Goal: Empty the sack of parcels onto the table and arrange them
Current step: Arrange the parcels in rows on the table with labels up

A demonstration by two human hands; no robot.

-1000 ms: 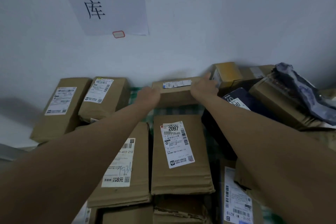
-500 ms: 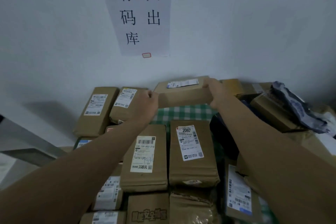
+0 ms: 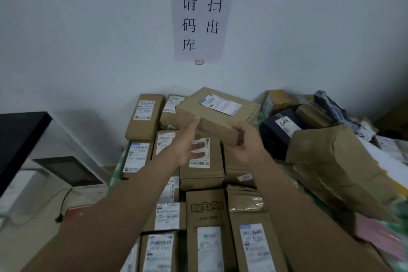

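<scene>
Lifting one box to find it a spot in the rows

The sorting step looks to be under way: many brown parcels (image 3: pixel 199 160) already lie in neat rows on the table (image 3: pixel 114 174), and one cardboard box (image 3: pixel 217 115) is up in the air at about 12 o'clock from the middle of the picture, tilted, its label on top. The right hand (image 3: pixel 248 147) holds the box's near corner from below, fingers curled round the edge. The left hand (image 3: pixel 187 147) is flat and straight, fingers just touching the box's left end at 9 o'clock, not wrapped round it. Both arms reach far forward. Next, I think, the box needs turning straight and setting down in a gap near the wall (image 3: pixel 88 51), lined up with its neighbours. A messy pile (image 3: pixel 326 157) waits at 3 o'clock.
</scene>
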